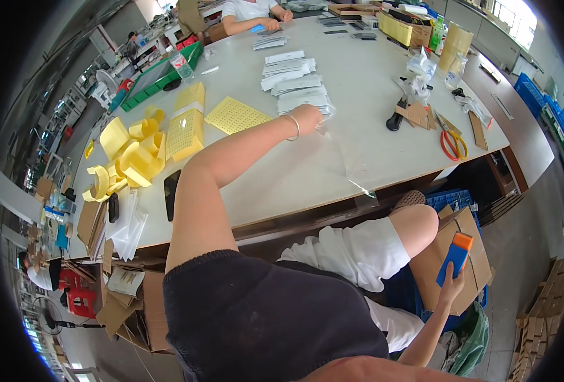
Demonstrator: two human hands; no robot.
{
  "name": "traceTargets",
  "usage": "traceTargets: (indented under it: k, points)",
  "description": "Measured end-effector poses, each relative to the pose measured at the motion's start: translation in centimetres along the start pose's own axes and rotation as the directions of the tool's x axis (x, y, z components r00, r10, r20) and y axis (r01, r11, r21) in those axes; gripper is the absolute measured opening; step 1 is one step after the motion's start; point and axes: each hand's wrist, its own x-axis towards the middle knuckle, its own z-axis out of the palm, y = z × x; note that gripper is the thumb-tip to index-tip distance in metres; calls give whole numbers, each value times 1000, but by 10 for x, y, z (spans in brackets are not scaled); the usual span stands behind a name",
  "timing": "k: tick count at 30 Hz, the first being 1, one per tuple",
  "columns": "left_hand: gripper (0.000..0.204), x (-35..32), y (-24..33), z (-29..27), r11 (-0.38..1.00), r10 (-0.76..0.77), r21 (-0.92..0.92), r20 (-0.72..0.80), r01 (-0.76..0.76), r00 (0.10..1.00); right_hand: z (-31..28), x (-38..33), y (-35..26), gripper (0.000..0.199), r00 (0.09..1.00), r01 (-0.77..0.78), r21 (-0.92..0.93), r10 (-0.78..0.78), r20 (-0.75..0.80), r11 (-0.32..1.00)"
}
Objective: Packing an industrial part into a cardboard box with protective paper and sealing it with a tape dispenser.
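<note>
My left hand (307, 119) reaches over the table, its fingers closed at the near end of a row of white packets (303, 95). Clear plastic film (345, 153) runs from beside these fingers toward the table's front edge. Low on the right, away from the table, my right hand (450, 284) grips a blue block-shaped thing with an orange end (455, 260); its exact kind is unclear. A yellow sheet with rows of dots (236, 115) lies left of the packets, near my left forearm.
Peeled yellow strips (135, 153), a dark phone (171, 194) and a green tray (157, 79) lie left. Orange-handled scissors (452, 145) and a black-handled cutter (396, 116) lie right. Beside my knee stands a cardboard box (435, 280). Another person's hands (275, 22) work across the table.
</note>
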Motion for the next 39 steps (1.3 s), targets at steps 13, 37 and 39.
traceTargets:
  k: [13, 37, 39]
  points:
    - [31, -23, 7, -59, 889, -62, 409, -343, 208, 937, -1, -17, 26, 36, 1000, 0, 18, 0, 5, 1000]
    - [34, -14, 4, -31, 855, -350, -396, 35, 335, 936, -10, -39, 39, 34, 994, -112, 93, 113, 3, 989]
    - [35, -14, 11, -23, 775, -385, -483, 150, 407, 911, -15, -43, 39, 34, 994, -107, 80, 109, -14, 991]
